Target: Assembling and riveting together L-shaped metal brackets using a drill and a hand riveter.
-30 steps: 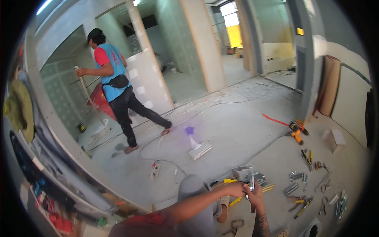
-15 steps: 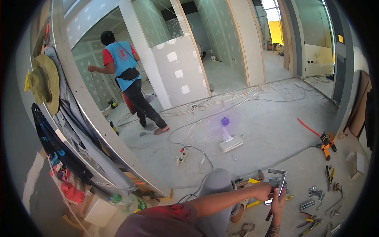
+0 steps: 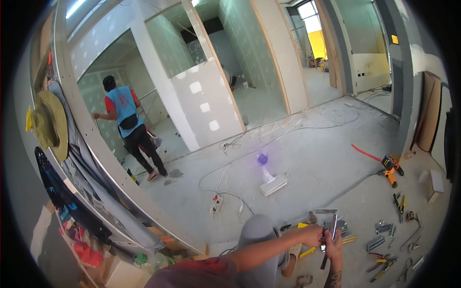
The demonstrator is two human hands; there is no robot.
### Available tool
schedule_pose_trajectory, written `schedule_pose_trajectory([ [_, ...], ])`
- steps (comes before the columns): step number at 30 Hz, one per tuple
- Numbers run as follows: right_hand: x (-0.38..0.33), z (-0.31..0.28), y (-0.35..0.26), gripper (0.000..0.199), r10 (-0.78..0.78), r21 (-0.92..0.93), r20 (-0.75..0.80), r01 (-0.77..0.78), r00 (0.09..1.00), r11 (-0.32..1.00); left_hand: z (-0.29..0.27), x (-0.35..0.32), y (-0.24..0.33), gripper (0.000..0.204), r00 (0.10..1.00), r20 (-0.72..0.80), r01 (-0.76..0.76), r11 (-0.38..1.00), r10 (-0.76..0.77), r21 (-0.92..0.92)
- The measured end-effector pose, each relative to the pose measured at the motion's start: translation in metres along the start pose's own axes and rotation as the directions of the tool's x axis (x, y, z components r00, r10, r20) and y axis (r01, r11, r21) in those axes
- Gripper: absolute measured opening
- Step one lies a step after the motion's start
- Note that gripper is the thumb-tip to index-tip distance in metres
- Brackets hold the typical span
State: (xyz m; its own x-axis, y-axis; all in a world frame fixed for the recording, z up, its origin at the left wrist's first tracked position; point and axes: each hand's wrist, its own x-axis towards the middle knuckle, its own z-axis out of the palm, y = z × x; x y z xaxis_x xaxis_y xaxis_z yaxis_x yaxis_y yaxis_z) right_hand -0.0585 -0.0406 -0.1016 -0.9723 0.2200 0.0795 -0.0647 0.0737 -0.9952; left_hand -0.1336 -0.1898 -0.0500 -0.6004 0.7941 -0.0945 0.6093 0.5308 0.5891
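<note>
My right hand (image 3: 334, 246) is wrapped around an L-shaped, shiny metal piece (image 3: 334, 222), its long bar standing up past my fingers. Closed beside it, my left hand (image 3: 313, 235) meets the lower part of the same piece; its fingertips are partly hidden. A dark narrow strip (image 3: 325, 262) hangs below my hands. Just behind them lie several silver metal parts (image 3: 341, 224) on the floor, with yellow-handled tools (image 3: 307, 252) by my foot.
Pliers (image 3: 382, 267) and metal brackets (image 3: 376, 244) lie to the right. Farther off are an orange-and-black power drill (image 3: 390, 176), a white appliance (image 3: 273, 185) and a power strip (image 3: 217, 203) with trailing cables. A co-worker (image 3: 126, 113) walks by the left doorway. Clothes (image 3: 81, 192) hang at left.
The co-worker has stepped farther away through the left doorway. My view has tilted and shifted slightly right. Both hands stay at the metal piece.
</note>
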Motion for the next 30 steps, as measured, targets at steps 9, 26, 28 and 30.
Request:
schedule_pose_trajectory([
  [9, 0.004, -0.013, 0.013, 0.055, -0.051, -0.273, 0.021, 0.055, 0.998, 0.96, 0.026, 0.012, -0.02, 0.026, 0.999, 0.033, -0.006, 0.998, 0.004, 0.055],
  [26, 0.015, -0.03, 0.017, 0.105, 0.1, -0.38, 0.199, -0.017, 0.975, 0.925, 0.049, 0.013, -0.07, 0.022, 0.996, 0.043, 0.088, 0.971, -0.081, -0.22],
  [28, 0.019, -0.032, 0.031, 0.104, 0.0, -0.324, 0.182, 0.06, 0.983, 0.944, 0.039, 0.007, -0.051, 0.023, 0.996, 0.048, 0.086, 0.974, -0.078, -0.209],
  [30, 0.012, -0.037, 0.035, 0.104, -0.092, -0.274, 0.166, 0.135, 0.982, 0.952, 0.034, 0.006, -0.041, 0.027, 0.995, 0.053, 0.09, 0.974, -0.081, -0.207],
])
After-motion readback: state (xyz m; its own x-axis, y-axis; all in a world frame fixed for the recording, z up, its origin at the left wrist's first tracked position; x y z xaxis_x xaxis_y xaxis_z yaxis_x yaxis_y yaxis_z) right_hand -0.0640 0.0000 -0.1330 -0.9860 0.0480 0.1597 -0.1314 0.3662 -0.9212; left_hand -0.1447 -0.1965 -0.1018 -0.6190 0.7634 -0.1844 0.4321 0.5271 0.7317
